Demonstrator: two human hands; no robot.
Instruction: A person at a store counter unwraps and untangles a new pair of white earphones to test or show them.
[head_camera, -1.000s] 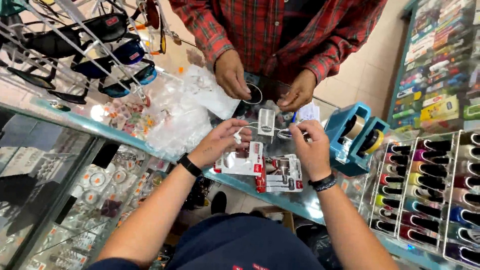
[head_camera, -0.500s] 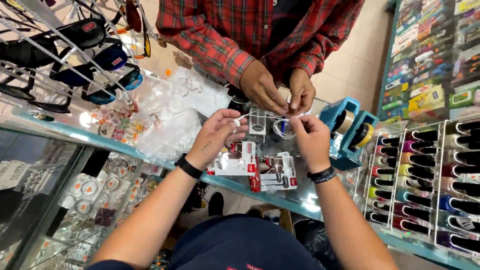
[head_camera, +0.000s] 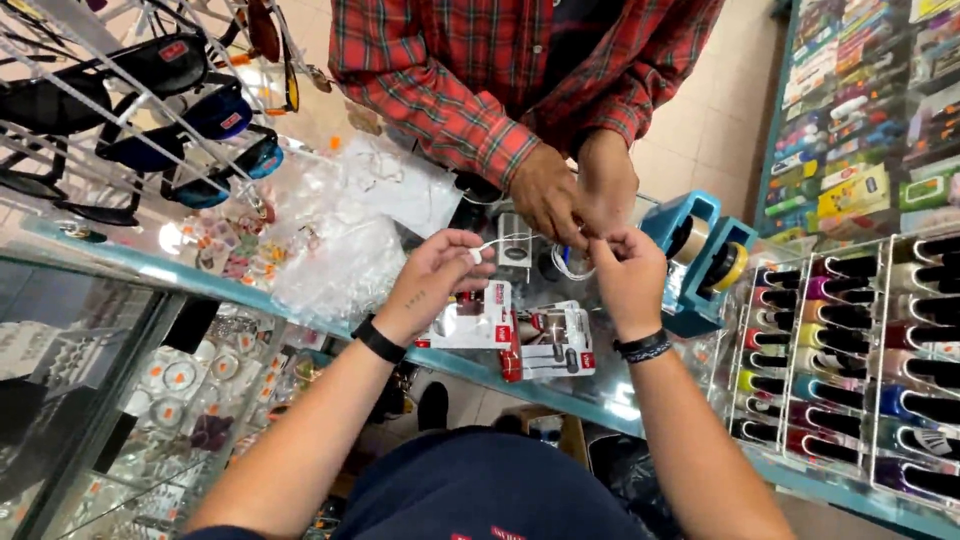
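Over the glass counter (head_camera: 180, 285), the left hand (head_camera: 435, 280) pinches one end of a thin white cable (head_camera: 505, 240), and the right hand (head_camera: 628, 275) pinches the other end. Just past them, a person in a red checked shirt (head_camera: 470, 70) has both hands (head_camera: 570, 190) on it too. Small red and white packs (head_camera: 520, 335) lie below.
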